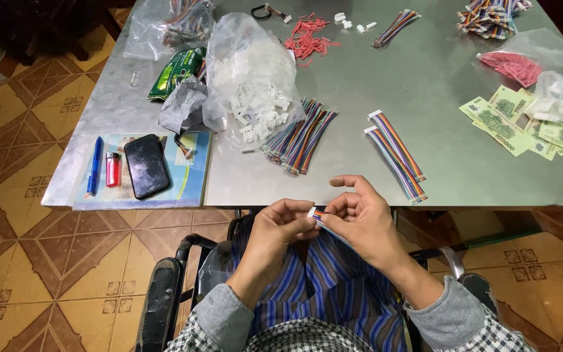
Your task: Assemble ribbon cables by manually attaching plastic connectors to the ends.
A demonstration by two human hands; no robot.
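I pinch a rainbow ribbon cable [326, 223] between my left hand [280, 229] and right hand [362, 218], both closed on its white connector end over my lap, just near of the steel table [386, 98] edge. My worry is that the thin wires could bend or slip free if my fingertips squeeze unevenly, and the piece would drop between my knees. Two finished cables [395, 153] lie to the right, one phone [146, 165], one lighter [113, 169] and one blue pen [95, 165] to the left.
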